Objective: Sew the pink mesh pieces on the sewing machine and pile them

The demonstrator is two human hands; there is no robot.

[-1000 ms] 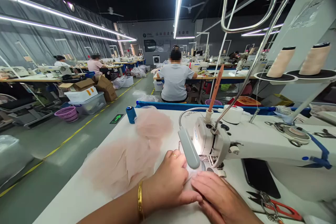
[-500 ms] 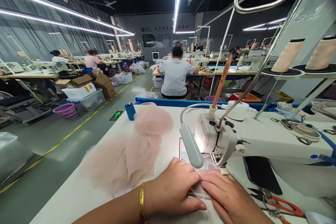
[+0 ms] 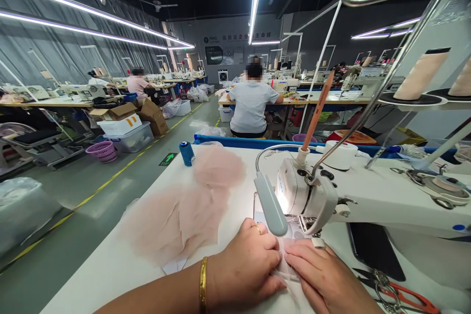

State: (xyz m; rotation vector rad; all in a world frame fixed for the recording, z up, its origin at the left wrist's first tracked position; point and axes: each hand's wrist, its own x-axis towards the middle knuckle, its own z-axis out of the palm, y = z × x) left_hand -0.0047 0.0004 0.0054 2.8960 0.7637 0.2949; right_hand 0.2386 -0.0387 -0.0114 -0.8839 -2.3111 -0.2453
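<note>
A sheer pale fabric strip (image 3: 289, 271) lies under my hands, in front of the sewing machine (image 3: 294, 191). My left hand (image 3: 248, 262) is closed, its curled fingers and thumb pinching the strip's left side. My right hand (image 3: 320, 270) lies with fingers stretched flat on the strip's right side; its thumb is hidden. Both sets of fingertips are close together, just short of the presser foot area. The grey lamp head (image 3: 271, 206) hides the needle. More sheer pink fabric pieces (image 3: 184, 221) lie spread on the table to the left.
A blue thread spool (image 3: 186, 153) stands at the table's far left edge. Right of my hands lie a black phone (image 3: 375, 250) and orange-handled scissors (image 3: 412, 299). A pencil (image 3: 318, 110) stands upright on the machine. A co-worker (image 3: 252, 103) sits ahead, facing away.
My view has turned slightly left. My fingertips have parted a little, so more of the strip shows between them. The pink pieces on the table have stayed put.
</note>
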